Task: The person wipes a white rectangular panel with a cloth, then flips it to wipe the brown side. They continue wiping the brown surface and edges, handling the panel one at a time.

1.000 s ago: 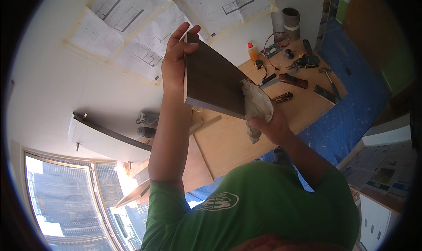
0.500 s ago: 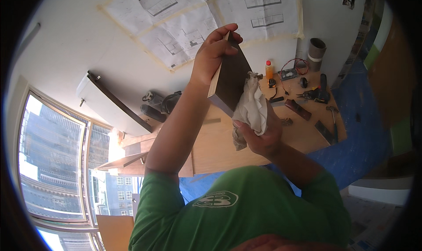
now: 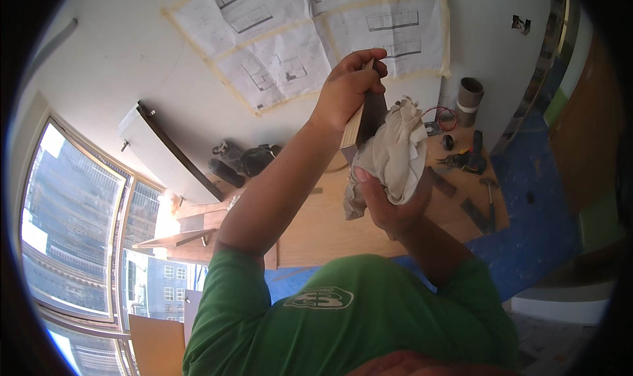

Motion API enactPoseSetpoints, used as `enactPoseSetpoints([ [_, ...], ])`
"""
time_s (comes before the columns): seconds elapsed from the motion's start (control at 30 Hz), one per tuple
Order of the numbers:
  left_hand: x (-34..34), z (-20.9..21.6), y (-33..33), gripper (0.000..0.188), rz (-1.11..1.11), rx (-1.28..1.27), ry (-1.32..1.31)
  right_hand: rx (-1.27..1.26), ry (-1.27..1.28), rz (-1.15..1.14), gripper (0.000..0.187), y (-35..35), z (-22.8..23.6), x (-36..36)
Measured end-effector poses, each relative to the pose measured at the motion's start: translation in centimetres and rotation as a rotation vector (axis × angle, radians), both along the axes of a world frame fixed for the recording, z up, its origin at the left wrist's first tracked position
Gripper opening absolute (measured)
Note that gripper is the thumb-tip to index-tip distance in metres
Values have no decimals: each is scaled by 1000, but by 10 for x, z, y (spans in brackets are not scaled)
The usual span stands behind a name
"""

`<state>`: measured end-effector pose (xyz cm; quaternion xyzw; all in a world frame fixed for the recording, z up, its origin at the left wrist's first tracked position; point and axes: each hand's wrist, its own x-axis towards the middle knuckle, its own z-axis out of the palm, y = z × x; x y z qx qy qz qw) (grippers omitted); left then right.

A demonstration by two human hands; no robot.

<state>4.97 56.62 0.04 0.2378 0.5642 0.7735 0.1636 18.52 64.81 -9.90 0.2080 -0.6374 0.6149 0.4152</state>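
Observation:
Raised above the workbench, my left hand (image 3: 349, 89) grips the upper end of a dark-faced wooden board (image 3: 374, 115), its pale layered edge turned toward me. Crumpled beige cloth (image 3: 393, 150) is bunched in my right hand (image 3: 395, 204), with the thumb across its lower side. The cloth lies against the lower part of the board's dark face and hides much of it. Most fingers of my right hand are behind the cloth.
The wooden workbench (image 3: 316, 234) holds a hammer (image 3: 490, 195), a cordless drill (image 3: 473, 155), pliers (image 3: 452, 160) and dark strips. A grey pipe (image 3: 469, 102) stands behind. A white panel (image 3: 168, 155) leans left near the window (image 3: 72, 218). Taped drawings (image 3: 264, 53) cover the wall; blue sheeting (image 3: 534, 185) lies right.
Both hands have shifted slightly right with the board and cloth. The board is turned more edge-on, and the cloth now covers more of its face.

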Motion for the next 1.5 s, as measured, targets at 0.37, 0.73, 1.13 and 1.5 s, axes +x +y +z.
enactPoseSetpoints([
  [0.37,5,0,17,57,-12,-58,10,-18,61,-85,39,9,8,2],
  [0.73,14,-2,33,49,0,-12,15,37,178,-178,41,20,29,7],
  [1.13,1,-2,19,53,32,-82,45,-8,-49,-70,31,12,-22,20],
  [1.5,-4,0,9,56,-44,-31,2,84,-40,-191,46,5,-71,19],
])
